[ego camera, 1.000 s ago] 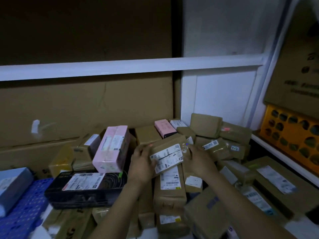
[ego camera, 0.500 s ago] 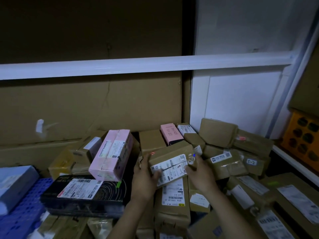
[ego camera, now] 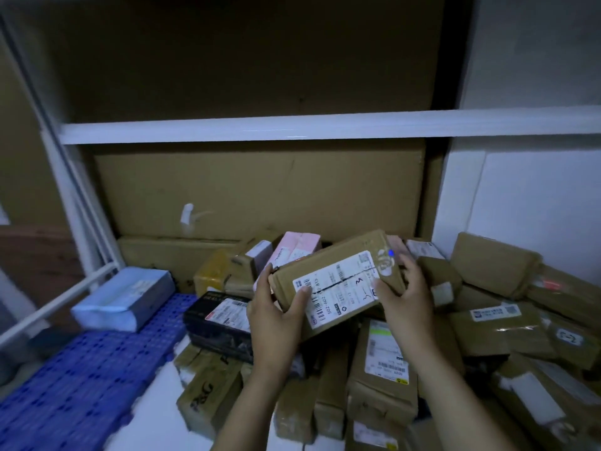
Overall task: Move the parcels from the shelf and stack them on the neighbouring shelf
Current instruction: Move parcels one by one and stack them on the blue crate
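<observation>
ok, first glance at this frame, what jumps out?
The brown parcel with a white label sits dead centre, tilted and gripped at its ends by the left hand and right hand. Below it and to the right lies a loose heap of brown parcels. At lower left a bright blue mat stands out, with a pale blue parcel at its far end.

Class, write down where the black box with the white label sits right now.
In the head view, the black box lies left of centre, between the blue plastic mat and the left hand.
</observation>
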